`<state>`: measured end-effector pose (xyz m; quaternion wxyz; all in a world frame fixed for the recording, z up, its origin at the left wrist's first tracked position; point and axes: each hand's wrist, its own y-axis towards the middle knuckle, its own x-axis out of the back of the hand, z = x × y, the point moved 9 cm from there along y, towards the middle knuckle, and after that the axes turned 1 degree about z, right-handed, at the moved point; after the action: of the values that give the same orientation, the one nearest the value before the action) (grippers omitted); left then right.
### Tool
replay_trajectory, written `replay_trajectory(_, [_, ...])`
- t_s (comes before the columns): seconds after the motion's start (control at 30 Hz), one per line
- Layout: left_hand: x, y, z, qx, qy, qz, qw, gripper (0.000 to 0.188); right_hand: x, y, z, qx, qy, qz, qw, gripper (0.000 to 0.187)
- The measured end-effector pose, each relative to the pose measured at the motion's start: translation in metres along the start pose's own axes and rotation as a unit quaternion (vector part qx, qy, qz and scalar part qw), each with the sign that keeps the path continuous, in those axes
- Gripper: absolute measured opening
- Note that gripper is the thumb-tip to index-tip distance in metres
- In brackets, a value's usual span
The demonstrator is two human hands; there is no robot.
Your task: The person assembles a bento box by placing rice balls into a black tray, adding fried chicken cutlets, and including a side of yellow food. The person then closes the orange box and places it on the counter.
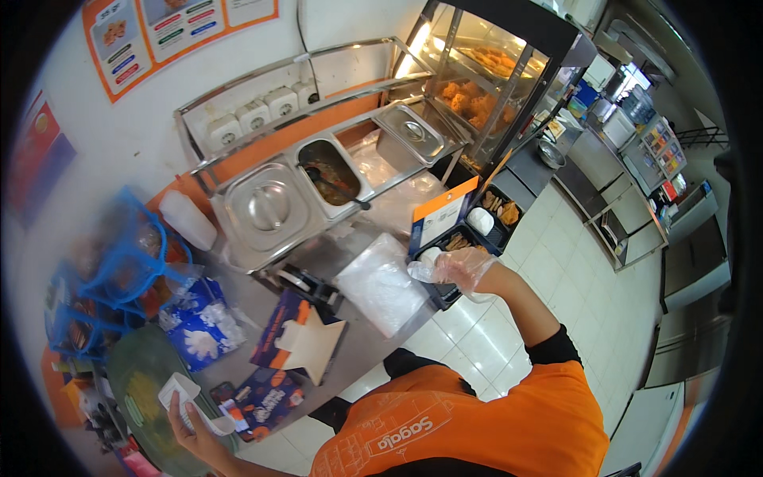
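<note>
My left hand (pixel 193 436) grips a small white box (pixel 184 391) at the lower left, over a green round board (pixel 137 374). My right hand (pixel 465 269), in a loose clear plastic glove, reaches over the nearer black tray (pixel 447 299) at the counter's right end. A white rounded mound (pixel 430 256) and brown food pieces (pixel 457 241) lie in that tray beside the gloved fingers. The glove's folds hide how the fingers are bent and whether they hold anything. Just behind is a second black tray (pixel 501 238) with a white mound (pixel 480 221) and fried pieces (pixel 507 211).
Clear plastic bags (pixel 383 282) lie mid-counter beside a star-shaped card stand (pixel 315 340). Farther back are a lidded steel pan (pixel 269 208) and an open pan with a ladle (pixel 327 173). A glass food warmer (pixel 477 79) stands behind; blue baskets (pixel 119 270) sit at left.
</note>
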<state>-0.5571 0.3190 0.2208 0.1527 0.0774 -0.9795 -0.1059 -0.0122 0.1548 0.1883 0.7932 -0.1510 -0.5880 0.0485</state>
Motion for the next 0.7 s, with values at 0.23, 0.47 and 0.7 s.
replay_trajectory(0.23, [-0.089, -0.072, -0.042, 0.012, -0.012, 0.027, 0.999, 0.031, -0.070, 0.040, -0.099, -0.017, -0.024, 0.122, 0.992, 0.016])
replay_trajectory(0.47, [-0.120, -0.110, -0.061, 0.024, 0.095, 0.041, 0.994, 0.032, -0.028, 0.059, -0.123, 0.139, -0.073, -0.104, 0.982, 0.023])
replay_trajectory(0.7, [-0.143, -0.123, -0.076, 0.021, 0.076, 0.033, 0.996, 0.032, 0.032, -0.003, -0.262, -0.119, -0.001, -0.018, 0.993, 0.024])
